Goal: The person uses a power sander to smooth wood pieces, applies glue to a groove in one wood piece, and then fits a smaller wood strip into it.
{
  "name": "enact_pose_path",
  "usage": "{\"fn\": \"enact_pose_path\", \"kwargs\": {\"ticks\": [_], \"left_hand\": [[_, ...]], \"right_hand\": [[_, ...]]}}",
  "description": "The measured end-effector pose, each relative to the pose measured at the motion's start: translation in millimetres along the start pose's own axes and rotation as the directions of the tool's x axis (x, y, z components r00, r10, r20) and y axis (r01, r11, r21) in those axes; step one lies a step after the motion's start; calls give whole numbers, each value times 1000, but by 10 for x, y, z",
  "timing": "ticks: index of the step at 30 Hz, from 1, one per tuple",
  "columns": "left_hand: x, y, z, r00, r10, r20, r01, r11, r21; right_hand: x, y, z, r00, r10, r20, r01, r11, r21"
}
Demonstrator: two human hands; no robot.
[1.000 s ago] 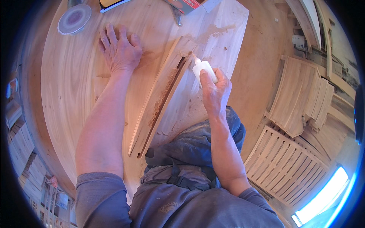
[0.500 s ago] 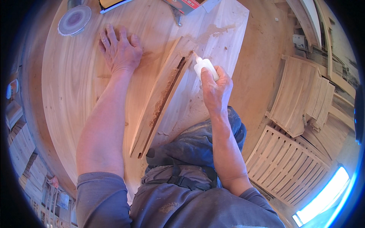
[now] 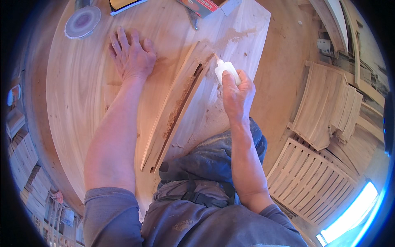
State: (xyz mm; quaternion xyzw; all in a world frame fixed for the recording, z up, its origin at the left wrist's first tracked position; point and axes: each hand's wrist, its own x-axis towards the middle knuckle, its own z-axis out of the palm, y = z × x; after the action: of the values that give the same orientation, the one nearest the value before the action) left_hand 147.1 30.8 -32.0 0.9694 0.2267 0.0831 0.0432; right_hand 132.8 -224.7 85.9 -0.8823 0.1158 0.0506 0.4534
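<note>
My right hand (image 3: 238, 92) is wrapped round a white squeeze bottle (image 3: 226, 71). Its narrow nozzle (image 3: 217, 58) points away from me, with the tip at the right edge of a long wooden piece (image 3: 165, 119), near that piece's far end. A dark slot (image 3: 185, 98) runs lengthwise along the piece, with brown sawdust beside it. To the left, my left hand (image 3: 135, 57) lies with fingers spread on a broad pale wooden panel (image 3: 78, 107) and holds nothing. The wooden piece rests on this same panel.
A round sanding disc (image 3: 83, 22) lies at the far left of the panel. At the far edge are a red box (image 3: 201, 7), a small metal tool (image 3: 193, 21) and a yellow-and-black item (image 3: 123, 5). Sawdust (image 3: 234, 38) is scattered nearby. Slatted woodwork (image 3: 308, 177) stands at right.
My right hand and the bottle have shifted slightly to the right, and the nozzle tip with them. My left hand stays spread on the panel.
</note>
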Motion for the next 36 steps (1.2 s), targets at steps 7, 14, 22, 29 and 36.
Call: {"fn": "enact_pose_path", "kwargs": {"ticks": [7,14,22,29,36], "left_hand": [[3,-4,-3,1000,2,3,-2,1000,4],[-9,-6,2,1000,1,5,-1,1000,8],[-6,-8,-4,1000,17,-22,-17,1000,4],[-5,-11,9,999,21,-30,-22,1000,-2],[-3,-19,22,999,25,-28,-25,1000,1]], "right_hand": [[67,25,5,998,-55,-12,54,997,-60],[37,-3,-17,999,-46,16,47,995,-89],[-56,-32,-49,999,-9,44,11,999,-44],[-106,-33,-63,998,-15,62,19,997,-69],[-137,-86,-82,996,-47,71,54,993,-106]]}}
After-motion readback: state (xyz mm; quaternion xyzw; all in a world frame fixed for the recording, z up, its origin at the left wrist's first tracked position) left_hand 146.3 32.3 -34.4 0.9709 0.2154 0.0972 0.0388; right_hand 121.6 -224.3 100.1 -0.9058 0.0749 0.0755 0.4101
